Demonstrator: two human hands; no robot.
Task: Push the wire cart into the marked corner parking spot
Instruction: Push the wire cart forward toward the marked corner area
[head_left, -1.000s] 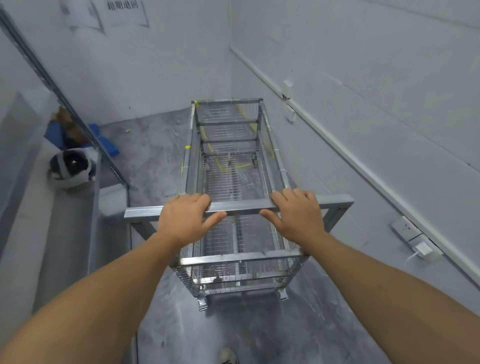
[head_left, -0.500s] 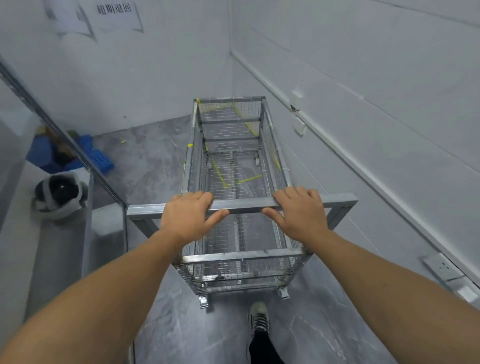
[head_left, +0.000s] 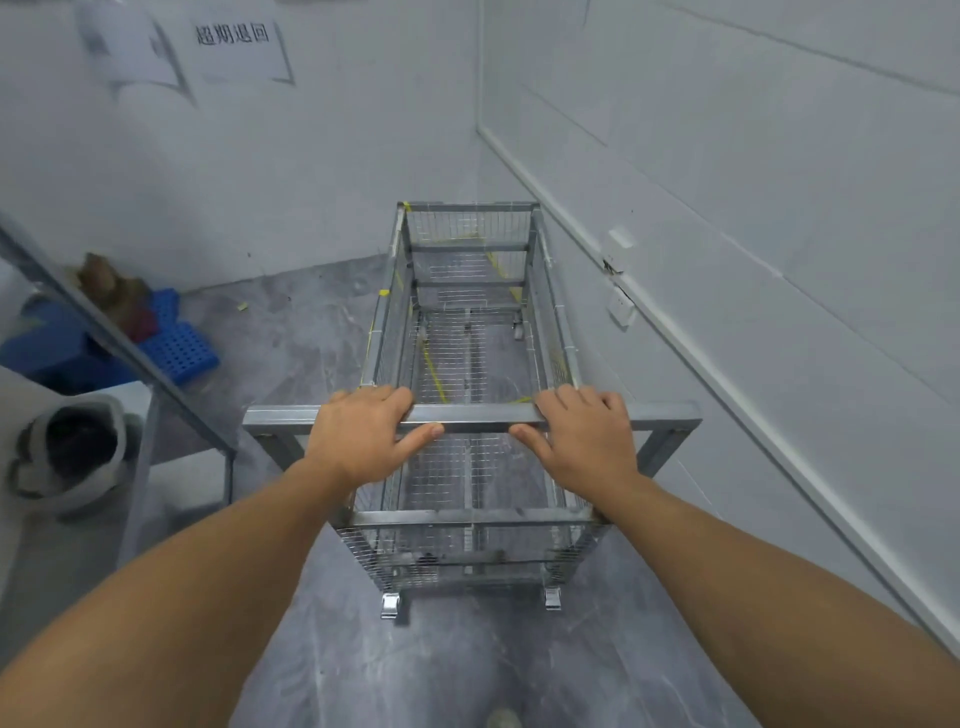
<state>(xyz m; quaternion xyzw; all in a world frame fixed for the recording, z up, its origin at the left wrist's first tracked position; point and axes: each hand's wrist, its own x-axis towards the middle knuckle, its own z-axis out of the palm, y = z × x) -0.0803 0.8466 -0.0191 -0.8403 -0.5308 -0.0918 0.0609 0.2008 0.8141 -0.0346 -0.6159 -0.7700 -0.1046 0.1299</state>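
Note:
A tall empty wire cart (head_left: 556, 338) of silver mesh stands on small casters, pointing toward the room's far right corner. Its flat metal handle bar (head_left: 475, 415) crosses the near end. My left hand (head_left: 363, 431) grips the bar left of centre and my right hand (head_left: 582, 431) grips it right of centre, thumbs under the bar. Yellow tape lines (head_left: 434, 371) of the marked spot show on the grey floor through the cart's mesh bottom. The cart's far end lies close to the back wall.
The white right wall (head_left: 727, 260) runs close along the cart's side, with a switch plate (head_left: 621, 309). A metal shelf frame (head_left: 156, 364) stands at left, with a grey sack (head_left: 72, 452) and blue crates (head_left: 176, 343) by it. Paper signs hang on the back wall.
The cart has rolled forward toward the corner and the back wall is nearer. The yellow lines now lie further under the cart. Both hands keep their grip on the bar.

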